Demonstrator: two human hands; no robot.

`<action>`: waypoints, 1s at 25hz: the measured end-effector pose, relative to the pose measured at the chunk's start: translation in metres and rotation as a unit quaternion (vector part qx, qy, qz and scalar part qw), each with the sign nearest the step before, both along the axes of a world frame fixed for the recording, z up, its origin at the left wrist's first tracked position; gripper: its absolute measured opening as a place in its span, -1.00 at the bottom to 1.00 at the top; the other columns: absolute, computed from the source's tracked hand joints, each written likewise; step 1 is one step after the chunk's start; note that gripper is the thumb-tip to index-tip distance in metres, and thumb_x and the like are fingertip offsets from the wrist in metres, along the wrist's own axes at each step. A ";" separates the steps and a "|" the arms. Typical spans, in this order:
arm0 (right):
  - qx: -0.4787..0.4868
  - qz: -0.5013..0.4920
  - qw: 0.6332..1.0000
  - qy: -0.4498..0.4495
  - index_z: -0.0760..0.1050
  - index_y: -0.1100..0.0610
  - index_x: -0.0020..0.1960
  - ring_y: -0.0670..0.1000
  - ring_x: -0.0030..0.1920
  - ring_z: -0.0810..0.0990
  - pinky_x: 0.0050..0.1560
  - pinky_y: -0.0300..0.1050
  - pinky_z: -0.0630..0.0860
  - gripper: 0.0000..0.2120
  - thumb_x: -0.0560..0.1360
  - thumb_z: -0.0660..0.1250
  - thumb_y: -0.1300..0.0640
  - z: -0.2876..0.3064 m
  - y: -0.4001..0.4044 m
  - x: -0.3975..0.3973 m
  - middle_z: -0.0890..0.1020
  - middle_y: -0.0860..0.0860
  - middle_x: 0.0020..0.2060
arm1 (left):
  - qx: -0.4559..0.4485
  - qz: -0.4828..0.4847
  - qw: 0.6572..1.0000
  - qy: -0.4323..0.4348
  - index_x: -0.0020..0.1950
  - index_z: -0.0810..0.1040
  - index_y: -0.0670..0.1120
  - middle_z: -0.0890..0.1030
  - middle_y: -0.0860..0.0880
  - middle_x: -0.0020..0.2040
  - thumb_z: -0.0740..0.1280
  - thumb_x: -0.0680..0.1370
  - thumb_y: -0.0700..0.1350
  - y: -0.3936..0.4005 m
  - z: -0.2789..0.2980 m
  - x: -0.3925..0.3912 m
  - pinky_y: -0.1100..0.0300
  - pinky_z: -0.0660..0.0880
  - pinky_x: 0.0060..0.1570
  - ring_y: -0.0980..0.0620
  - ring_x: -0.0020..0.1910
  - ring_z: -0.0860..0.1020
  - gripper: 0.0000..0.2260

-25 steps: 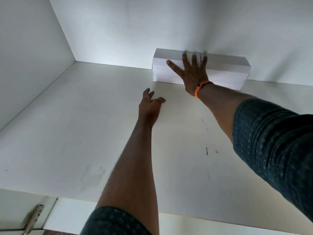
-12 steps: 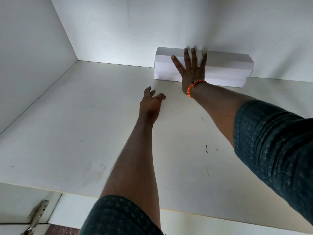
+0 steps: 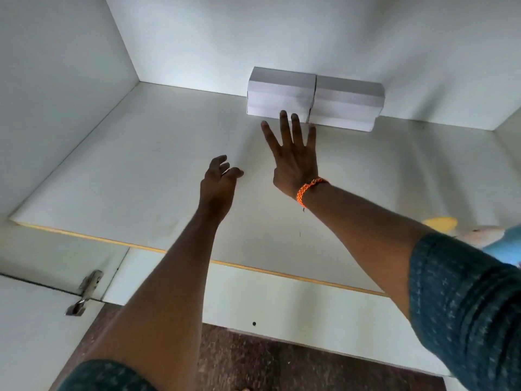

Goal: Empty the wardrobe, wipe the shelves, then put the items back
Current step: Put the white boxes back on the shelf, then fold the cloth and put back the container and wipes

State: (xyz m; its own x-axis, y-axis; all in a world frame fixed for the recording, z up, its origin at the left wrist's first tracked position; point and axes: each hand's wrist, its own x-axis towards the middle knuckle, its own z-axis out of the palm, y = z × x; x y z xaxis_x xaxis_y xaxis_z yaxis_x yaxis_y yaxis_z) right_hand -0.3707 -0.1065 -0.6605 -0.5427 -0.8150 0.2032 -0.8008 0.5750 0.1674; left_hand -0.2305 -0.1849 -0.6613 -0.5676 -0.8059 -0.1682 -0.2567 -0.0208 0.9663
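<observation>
Both arms reach into a white wardrobe, above a wide white shelf (image 3: 118, 176). The right hand (image 3: 293, 156) is flat and released, with its fingers (image 3: 284, 125) straight and spread apart, and it holds nothing. An orange braided bracelet (image 3: 308, 190) sits on the right wrist. The tips of the middle fingers come just in front of the white boxes (image 3: 313, 97), and I cannot tell if they touch the lower edge of the boxes or stay a little apart.

The white boxes stand beyond the right hand, pushed against the back wall (image 3: 253, 32) of the wardrobe. They look like stacked boxes in two groups side by side, with a thin seam between them directly ahead of the right fingertips.

The left hand (image 3: 218, 179) is to the left of the right hand and a little nearer to the person. Its fingers are loosely curled and it grasps nothing; it hovers over or rests lightly on the shelf, which one I cannot tell.

Behind the right forearm, near the sleeve (image 3: 465, 306), a soft thing (image 3: 479, 235) in yellow, pale pink and light blue shows, blurred. Below the left forearm there is a metal hinge (image 3: 84, 292) on the wardrobe door, and under both arms a brown speckled floor (image 3: 267, 362).
</observation>
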 end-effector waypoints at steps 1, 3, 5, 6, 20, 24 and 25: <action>-0.020 -0.001 0.999 -0.028 -0.22 0.00 0.57 0.25 0.54 -0.13 0.45 0.31 -0.11 -0.05 0.41 0.34 0.19 0.008 0.010 0.023 -0.15 0.20 0.55 | -0.024 0.016 1.000 0.002 0.38 0.39 -0.07 0.49 -0.08 0.33 0.28 0.53 -0.16 0.011 0.012 0.016 0.26 0.35 0.12 0.03 0.22 0.47 -0.59; -0.061 -0.019 0.995 -0.081 -0.21 0.02 0.57 0.26 0.54 -0.08 0.45 0.30 -0.06 -0.05 0.41 0.35 0.17 0.022 0.031 0.068 -0.10 0.22 0.55 | -0.051 0.046 0.997 0.026 0.32 0.44 -0.10 0.55 -0.08 0.24 0.28 0.50 -0.15 0.033 0.036 0.047 0.28 0.45 0.05 0.08 0.09 0.52 -0.62; -0.085 -0.026 0.986 -0.143 -0.18 0.03 0.57 0.25 0.53 0.01 0.44 0.30 0.00 -0.06 0.40 0.35 0.15 0.045 0.052 0.113 -0.04 0.23 0.54 | -0.041 0.092 0.993 0.065 0.23 0.49 -0.08 0.61 -0.05 0.10 0.22 0.40 -0.09 0.058 0.065 0.081 0.09 0.52 0.07 0.03 0.01 0.57 -0.60; -0.091 -0.023 0.980 -0.173 -0.17 0.04 0.57 0.24 0.52 0.06 0.44 0.30 0.03 -0.07 0.40 0.35 0.15 0.056 0.061 0.133 -0.01 0.23 0.54 | -0.038 0.115 0.990 0.079 0.18 0.50 -0.07 0.62 -0.04 0.04 0.20 0.37 -0.09 0.070 0.076 0.099 0.00 0.53 0.05 -0.01 0.00 0.59 -0.62; -0.056 0.244 0.870 -0.425 0.30 0.18 0.43 0.18 0.36 0.37 0.31 0.15 0.33 -0.44 0.44 0.30 0.18 0.081 0.190 0.481 0.44 0.14 0.33 | -0.001 0.436 0.900 -0.014 -0.05 0.54 -0.03 0.61 0.05 -0.13 0.19 0.39 -0.19 0.277 0.083 0.453 0.10 0.49 -0.16 0.09 -0.16 0.54 -0.79; 0.040 0.351 0.825 -0.442 0.30 0.11 0.41 0.13 0.33 0.39 0.32 0.19 0.31 -0.49 0.47 0.27 0.21 0.078 0.275 0.589 0.46 0.08 0.30 | 0.067 0.557 0.828 -0.019 -0.10 0.54 0.02 0.60 0.03 -0.16 0.22 0.39 -0.19 0.392 0.064 0.553 0.01 0.46 -0.23 0.00 -0.23 0.50 -0.82; 0.066 0.400 0.804 -0.436 0.29 0.11 0.41 0.12 0.35 0.38 0.34 0.21 0.29 -0.50 0.48 0.25 0.22 0.085 0.295 0.622 0.45 0.07 0.31 | 0.068 0.603 0.795 -0.009 -0.10 0.54 0.02 0.60 0.03 -0.15 0.21 0.39 -0.18 0.425 0.072 0.583 0.02 0.45 -0.24 -0.01 -0.23 0.50 -0.82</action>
